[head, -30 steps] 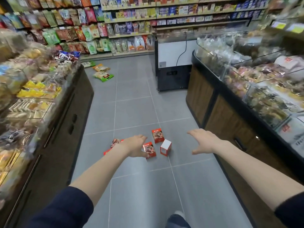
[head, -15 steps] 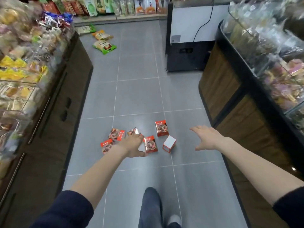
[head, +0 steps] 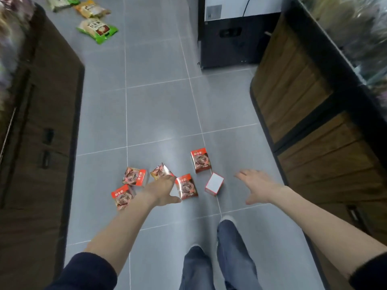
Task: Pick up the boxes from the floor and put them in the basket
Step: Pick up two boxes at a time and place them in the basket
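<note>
Red boxes (head: 186,189) lie scattered under the left hand (head: 162,190) — both it and the right hand (head: 256,188) spread, empty.

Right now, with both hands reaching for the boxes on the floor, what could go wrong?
The boxes lie scattered, so one grab may miss some. The white box sits close to the shoe and could get kicked. No basket is in view, so the left hand and right hand may have to carry them elsewhere.
</note>
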